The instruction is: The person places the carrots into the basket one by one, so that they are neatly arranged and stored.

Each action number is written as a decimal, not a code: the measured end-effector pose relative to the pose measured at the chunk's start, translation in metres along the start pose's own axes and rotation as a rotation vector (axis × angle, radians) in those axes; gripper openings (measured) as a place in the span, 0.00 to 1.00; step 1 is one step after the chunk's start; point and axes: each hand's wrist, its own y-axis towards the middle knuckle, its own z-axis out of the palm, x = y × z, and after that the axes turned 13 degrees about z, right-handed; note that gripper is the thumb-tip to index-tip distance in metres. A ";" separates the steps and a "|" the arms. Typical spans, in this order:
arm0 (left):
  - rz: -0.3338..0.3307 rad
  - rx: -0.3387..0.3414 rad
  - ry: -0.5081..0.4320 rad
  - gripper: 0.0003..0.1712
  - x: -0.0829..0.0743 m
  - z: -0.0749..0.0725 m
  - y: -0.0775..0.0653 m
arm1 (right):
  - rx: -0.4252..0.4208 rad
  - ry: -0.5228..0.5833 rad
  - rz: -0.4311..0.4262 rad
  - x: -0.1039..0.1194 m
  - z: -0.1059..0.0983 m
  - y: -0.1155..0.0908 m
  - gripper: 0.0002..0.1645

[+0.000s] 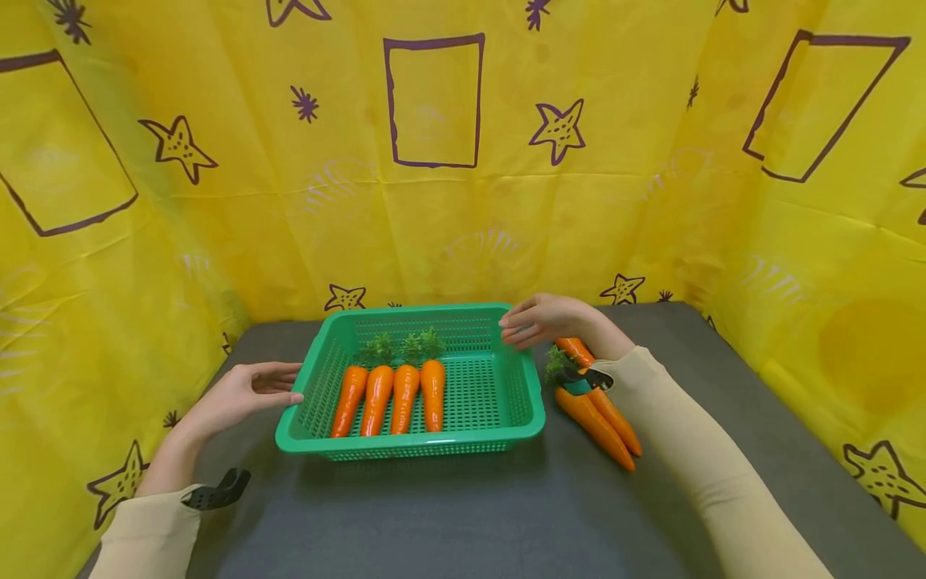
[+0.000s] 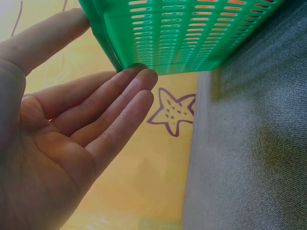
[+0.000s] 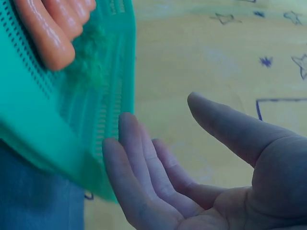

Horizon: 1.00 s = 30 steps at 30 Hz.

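A green plastic basket (image 1: 412, 441) holds several orange carrots (image 1: 376, 400) lying side by side, their leafy tops toward the back wall. At its left side is my left hand (image 1: 249, 394), thumb tip at the rim. In the left wrist view its fingers (image 2: 120, 122) are extended along the outside of the perforated wall. My right hand (image 1: 546, 319) hovers by the back right corner. The right wrist view shows its fingers (image 3: 128, 182) slightly bent and the thumb spread wide, nothing held between them.
To the right of the basket, more carrots (image 1: 596, 426) lie on the dark grey table (image 1: 405, 523), partly hidden under the right wrist. Yellow curtains (image 1: 434, 233) with purple star drawings enclose the table at the back and sides.
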 end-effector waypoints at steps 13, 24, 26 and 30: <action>0.005 -0.003 0.002 0.33 0.000 0.001 0.000 | -0.101 0.068 0.018 -0.026 -0.043 -0.008 0.36; 0.002 -0.007 -0.003 0.34 0.002 0.002 -0.001 | -0.148 0.101 -0.003 -0.054 -0.071 -0.009 0.36; -0.002 -0.008 -0.002 0.34 0.001 0.002 -0.001 | -0.161 0.092 0.008 -0.059 -0.074 -0.010 0.36; -0.005 -0.010 0.004 0.34 0.000 0.002 -0.001 | -0.180 0.092 0.028 -0.068 -0.081 -0.012 0.37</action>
